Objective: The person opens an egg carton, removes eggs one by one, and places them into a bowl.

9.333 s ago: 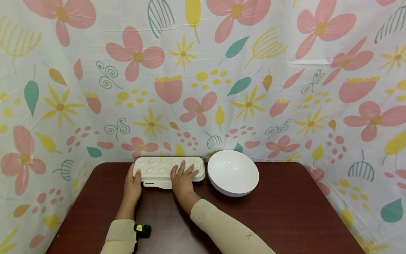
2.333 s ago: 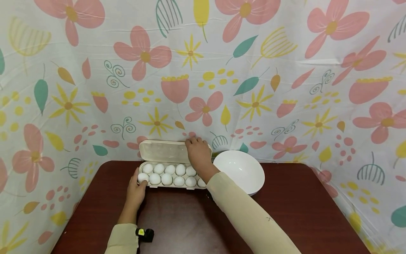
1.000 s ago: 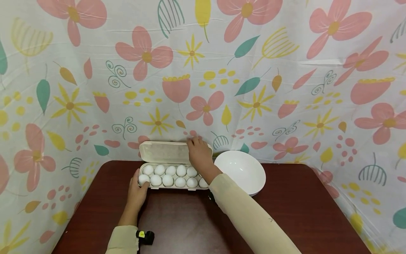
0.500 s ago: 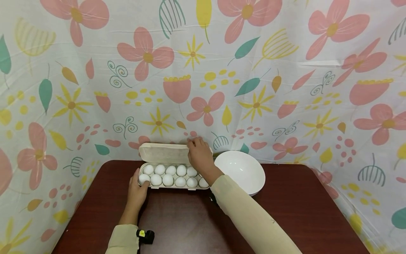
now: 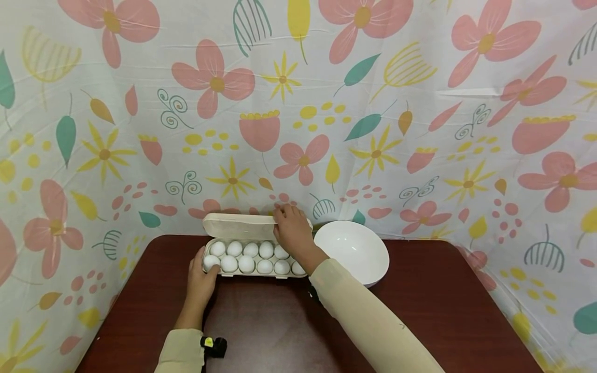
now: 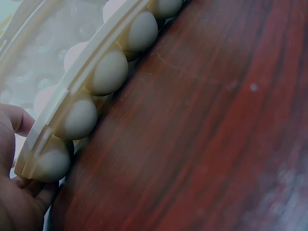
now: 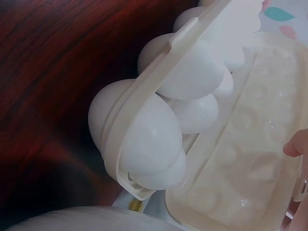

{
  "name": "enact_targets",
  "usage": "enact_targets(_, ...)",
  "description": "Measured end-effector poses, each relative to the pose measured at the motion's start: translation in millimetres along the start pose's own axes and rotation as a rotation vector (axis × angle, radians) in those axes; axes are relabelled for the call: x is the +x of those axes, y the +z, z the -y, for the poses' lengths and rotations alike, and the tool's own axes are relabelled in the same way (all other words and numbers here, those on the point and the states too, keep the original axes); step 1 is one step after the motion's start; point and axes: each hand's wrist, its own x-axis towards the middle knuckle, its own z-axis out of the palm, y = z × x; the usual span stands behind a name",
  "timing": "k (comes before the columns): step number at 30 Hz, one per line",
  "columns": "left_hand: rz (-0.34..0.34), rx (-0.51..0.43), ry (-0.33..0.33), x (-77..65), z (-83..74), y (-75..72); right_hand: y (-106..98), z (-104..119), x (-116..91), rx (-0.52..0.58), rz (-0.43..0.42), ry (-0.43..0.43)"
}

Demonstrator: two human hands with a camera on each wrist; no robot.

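left hand (image 5: pixel 201 281) grips egg carton (image 6: pixel 58 98); right hand (image 5: pixel 295 233) pinches raised lid (image 5: pixel 240 227)

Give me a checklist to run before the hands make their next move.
1. Lid raised: ok, it stands open behind the eggs.
2. Visible eggs seated: ok, they sit in two rows in the carton.
3. Left hand on the carton: ok, it grips the left end.
4. Right hand free: not ok, it holds the lid.
5. Bowl upright: ok, to the carton's right.
6. Egg undersides uncracked: cannot tell, mostly hidden.
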Motion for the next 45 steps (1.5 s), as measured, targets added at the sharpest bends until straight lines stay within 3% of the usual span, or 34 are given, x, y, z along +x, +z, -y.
enact_targets(17,-0.073,0.031,0.015,-2.0,-6.4,1.0,-5.7,-0.2,-8.7,0.068,0.041,-0.012)
enact_targets(22,-0.119,0.055,0.072,-3.8,-9.9,1.3,-8.0,-0.4,-12.2,0.09,0.035,-0.013)
enact_targets(26,-0.155,0.094,0.134,-5.3,-12.5,1.9,-10.0,0.0,-16.2,0.101,0.012,-0.017)
enact_targets(30,-0.162,0.134,0.155,-6.5,-14.6,2.1,-12.3,2.4,-22.6,0.129,0.0,-0.015)
enact_targets(39,-0.165,0.221,0.138,-6.6,-15.1,2.6,-14.5,10.4,-36.5,0.144,-0.115,-0.049)
enact_targets(45,-0.16,0.239,0.123,-8.1,-17.1,2.8,-17.4,14.9,-45.5,0.178,-0.145,-0.052)
